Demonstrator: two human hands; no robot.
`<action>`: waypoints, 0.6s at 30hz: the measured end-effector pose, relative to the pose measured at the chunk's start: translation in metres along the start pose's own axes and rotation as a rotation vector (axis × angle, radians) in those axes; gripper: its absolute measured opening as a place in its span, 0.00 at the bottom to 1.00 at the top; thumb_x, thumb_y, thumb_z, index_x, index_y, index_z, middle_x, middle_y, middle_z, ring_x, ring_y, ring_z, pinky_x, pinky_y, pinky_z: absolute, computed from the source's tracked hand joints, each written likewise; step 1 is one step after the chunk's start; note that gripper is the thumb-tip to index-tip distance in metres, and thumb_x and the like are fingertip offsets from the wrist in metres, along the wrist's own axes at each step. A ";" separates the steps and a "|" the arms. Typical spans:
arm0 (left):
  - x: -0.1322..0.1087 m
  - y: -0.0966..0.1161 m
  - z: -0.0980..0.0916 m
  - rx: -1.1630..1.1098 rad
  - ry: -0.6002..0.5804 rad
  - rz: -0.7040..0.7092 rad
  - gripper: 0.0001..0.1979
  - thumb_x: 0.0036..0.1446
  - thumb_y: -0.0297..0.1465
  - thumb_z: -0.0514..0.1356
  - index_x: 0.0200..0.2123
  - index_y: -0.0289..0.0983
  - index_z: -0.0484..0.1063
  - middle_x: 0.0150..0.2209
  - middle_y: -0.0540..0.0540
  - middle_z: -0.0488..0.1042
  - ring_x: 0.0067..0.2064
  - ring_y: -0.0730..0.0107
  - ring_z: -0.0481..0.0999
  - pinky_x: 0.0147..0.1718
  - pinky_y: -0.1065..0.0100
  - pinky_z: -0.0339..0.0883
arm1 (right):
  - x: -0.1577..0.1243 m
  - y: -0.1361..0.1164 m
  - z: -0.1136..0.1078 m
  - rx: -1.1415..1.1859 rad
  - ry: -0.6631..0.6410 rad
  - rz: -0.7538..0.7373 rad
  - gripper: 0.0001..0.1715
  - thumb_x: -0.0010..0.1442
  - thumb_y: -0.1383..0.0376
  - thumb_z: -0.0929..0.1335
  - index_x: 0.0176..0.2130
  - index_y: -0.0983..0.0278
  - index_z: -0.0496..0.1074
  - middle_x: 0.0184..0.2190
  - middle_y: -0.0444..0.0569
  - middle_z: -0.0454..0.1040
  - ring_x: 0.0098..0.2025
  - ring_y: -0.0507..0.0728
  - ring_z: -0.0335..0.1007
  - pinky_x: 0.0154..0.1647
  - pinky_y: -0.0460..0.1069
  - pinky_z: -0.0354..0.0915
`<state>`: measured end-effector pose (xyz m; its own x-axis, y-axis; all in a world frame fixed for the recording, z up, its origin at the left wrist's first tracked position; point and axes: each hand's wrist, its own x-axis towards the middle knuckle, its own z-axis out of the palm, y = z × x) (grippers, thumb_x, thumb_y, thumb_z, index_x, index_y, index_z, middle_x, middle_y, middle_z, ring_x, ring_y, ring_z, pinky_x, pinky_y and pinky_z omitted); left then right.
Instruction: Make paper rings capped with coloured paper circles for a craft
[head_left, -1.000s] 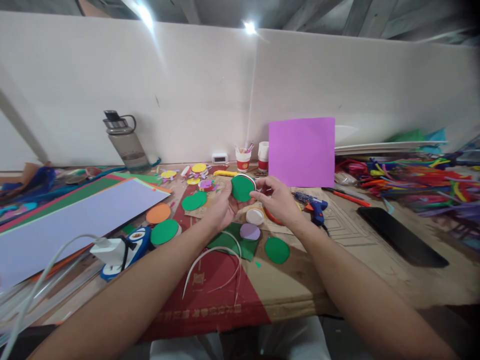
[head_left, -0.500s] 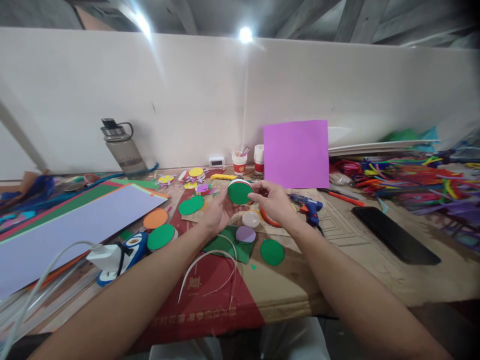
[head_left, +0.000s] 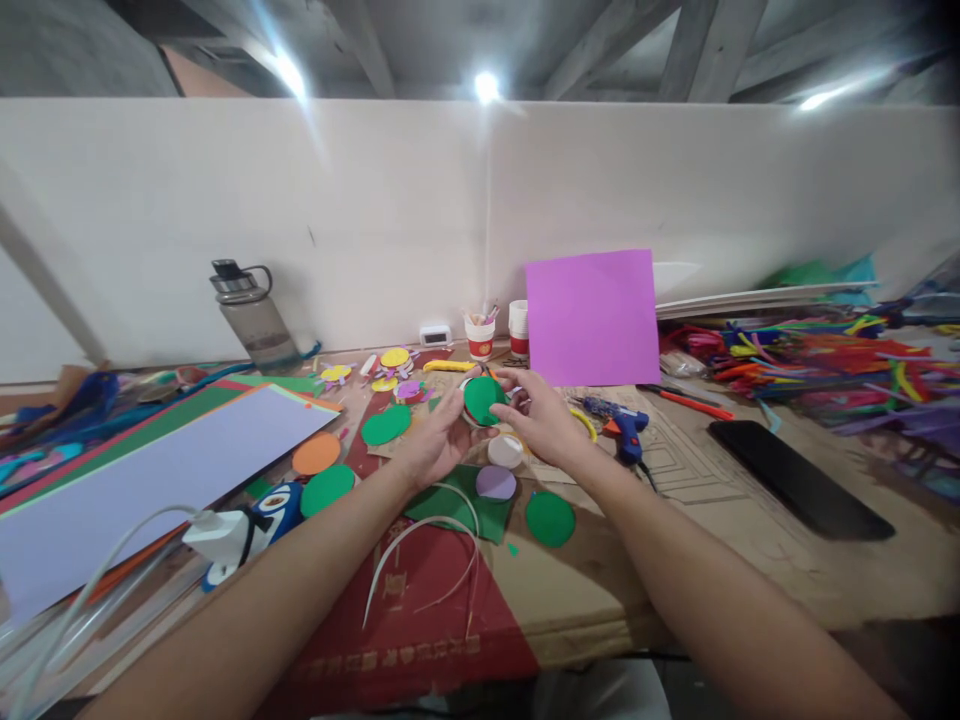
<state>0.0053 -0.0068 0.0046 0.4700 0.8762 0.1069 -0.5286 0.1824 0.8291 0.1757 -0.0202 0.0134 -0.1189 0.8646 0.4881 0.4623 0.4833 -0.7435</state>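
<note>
Far left, a grey bottle (head_left: 251, 315), smooth plastic, upright against the wall. Beside it a long lilac sheet (head_left: 150, 470), flat and matt, over green and red card. Further in, an orange disc (head_left: 316, 453), thin and round, flat on the worktop (head_left: 712, 560).

At centre, left hand (head_left: 431, 445) cupped behind the green disc (head_left: 484, 398), index fingertip on its top edge. Right hand (head_left: 536, 420) pinching the disc's right rim, remaining fingers spread. Disc held just above the worktop, in front of two paper cups (head_left: 480, 338), face tilted toward the camera.

Against a second ago: same two-handed grip, disc turned slightly, so still being worked round in the fingers. White edging now at the left rim rather than red-and-white at the right, possibly a second layer behind, too blurred to say. Head lifted, more ceiling in view.

Right of the hands, a square pink sheet (head_left: 592, 318) propped upright, a blue glue gun (head_left: 622, 420) on its side, then a fuzzy, many-coloured heap of pipe cleaners (head_left: 810, 360)
</note>
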 end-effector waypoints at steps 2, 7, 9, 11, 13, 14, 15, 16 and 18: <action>0.000 -0.003 0.001 -0.016 0.031 0.006 0.23 0.56 0.40 0.64 0.54 0.43 0.70 0.50 0.44 0.76 0.45 0.66 0.76 0.39 0.68 0.73 | -0.002 -0.004 0.001 -0.024 -0.045 -0.071 0.34 0.53 0.65 0.73 0.58 0.57 0.65 0.52 0.53 0.67 0.53 0.59 0.65 0.53 0.56 0.63; -0.002 -0.015 -0.007 -0.053 0.078 -0.032 0.25 0.54 0.41 0.65 0.55 0.43 0.70 0.47 0.44 0.77 0.46 0.65 0.77 0.42 0.67 0.73 | -0.004 -0.004 0.003 -0.030 -0.107 -0.066 0.40 0.48 0.66 0.76 0.58 0.55 0.66 0.51 0.52 0.67 0.53 0.59 0.66 0.53 0.56 0.64; -0.003 -0.020 -0.011 -0.066 0.087 -0.067 0.23 0.54 0.43 0.64 0.52 0.41 0.71 0.46 0.43 0.78 0.45 0.65 0.78 0.42 0.66 0.74 | -0.003 0.001 0.004 -0.004 -0.109 -0.029 0.37 0.46 0.66 0.77 0.55 0.56 0.68 0.51 0.51 0.68 0.53 0.60 0.66 0.52 0.56 0.65; -0.004 -0.022 -0.015 -0.085 0.091 -0.093 0.22 0.55 0.43 0.63 0.51 0.40 0.72 0.46 0.43 0.78 0.45 0.64 0.78 0.42 0.64 0.74 | -0.001 0.005 0.004 0.056 -0.113 0.050 0.35 0.44 0.66 0.77 0.52 0.57 0.69 0.51 0.51 0.70 0.50 0.59 0.68 0.48 0.55 0.66; -0.005 -0.023 -0.016 -0.107 0.094 -0.118 0.20 0.57 0.43 0.62 0.50 0.41 0.72 0.46 0.43 0.77 0.45 0.64 0.78 0.44 0.62 0.74 | 0.000 0.009 0.003 0.143 -0.117 0.154 0.35 0.44 0.65 0.77 0.52 0.59 0.70 0.48 0.51 0.72 0.45 0.58 0.70 0.44 0.54 0.68; -0.006 -0.022 -0.016 -0.121 0.101 -0.124 0.18 0.57 0.42 0.62 0.49 0.41 0.72 0.47 0.43 0.77 0.45 0.65 0.78 0.45 0.62 0.74 | 0.001 0.011 0.002 0.195 -0.118 0.200 0.35 0.44 0.64 0.77 0.52 0.59 0.69 0.47 0.51 0.73 0.44 0.57 0.70 0.43 0.54 0.68; -0.007 -0.021 -0.015 -0.135 0.108 -0.127 0.18 0.58 0.41 0.62 0.49 0.42 0.72 0.48 0.44 0.77 0.45 0.65 0.78 0.46 0.61 0.73 | 0.002 0.012 0.001 0.250 -0.119 0.235 0.34 0.45 0.62 0.77 0.52 0.60 0.69 0.47 0.51 0.73 0.43 0.57 0.71 0.44 0.54 0.68; -0.007 -0.019 -0.014 -0.150 0.118 -0.123 0.17 0.58 0.40 0.62 0.50 0.42 0.71 0.49 0.45 0.76 0.45 0.66 0.77 0.47 0.60 0.73 | 0.002 0.012 0.000 0.309 -0.124 0.261 0.34 0.45 0.61 0.76 0.51 0.60 0.69 0.46 0.51 0.73 0.43 0.57 0.71 0.44 0.54 0.67; -0.009 -0.015 -0.013 -0.178 0.123 -0.111 0.17 0.58 0.36 0.63 0.51 0.44 0.71 0.49 0.47 0.75 0.44 0.68 0.77 0.49 0.58 0.72 | 0.003 0.012 -0.002 0.443 -0.124 0.299 0.31 0.46 0.59 0.76 0.49 0.60 0.70 0.47 0.51 0.74 0.43 0.56 0.70 0.46 0.54 0.67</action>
<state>0.0001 -0.0114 -0.0163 0.4487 0.8919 -0.0560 -0.5997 0.3470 0.7211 0.1825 -0.0123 0.0065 -0.1540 0.9699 0.1886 0.0805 0.2026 -0.9760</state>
